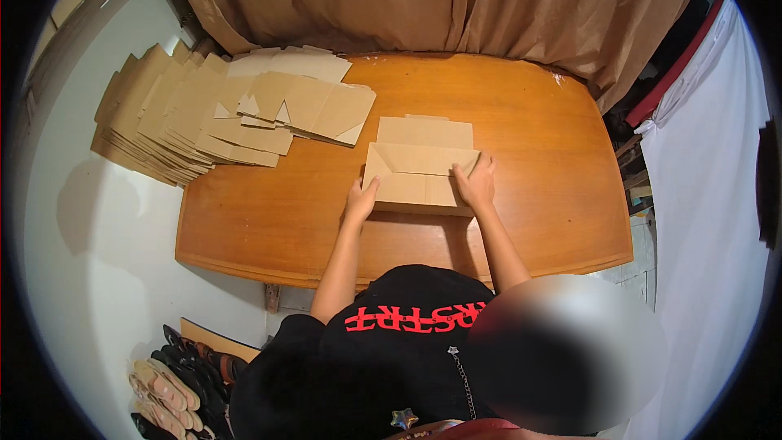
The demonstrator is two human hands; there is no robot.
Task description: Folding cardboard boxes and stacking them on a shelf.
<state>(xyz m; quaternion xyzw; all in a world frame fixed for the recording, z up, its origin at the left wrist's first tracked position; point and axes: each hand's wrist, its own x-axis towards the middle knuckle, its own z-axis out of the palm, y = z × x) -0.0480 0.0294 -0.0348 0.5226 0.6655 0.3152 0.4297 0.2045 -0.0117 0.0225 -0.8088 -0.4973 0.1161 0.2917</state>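
Note:
A brown cardboard box (419, 189) sits on the table in front of me, its far flap (425, 131) standing out toward the curtain. Folded panels with slanting creases show at its top. My left hand (361, 200) grips the box at its left side, thumb on the near left corner. On the other side, my right hand (477, 182) clasps the right end, with the thumb laid on the top panel and the fingers over the far right corner. The undersides of both grips are hidden.
Flattened cardboard boxes (175, 110) lie in a spread stack at the table's left end. The wooden table (554, 179) has a rounded edge. A brown curtain (342, 0) hangs behind it, a white cloth (700, 171) at right. Sandals (175, 387) stand low at left.

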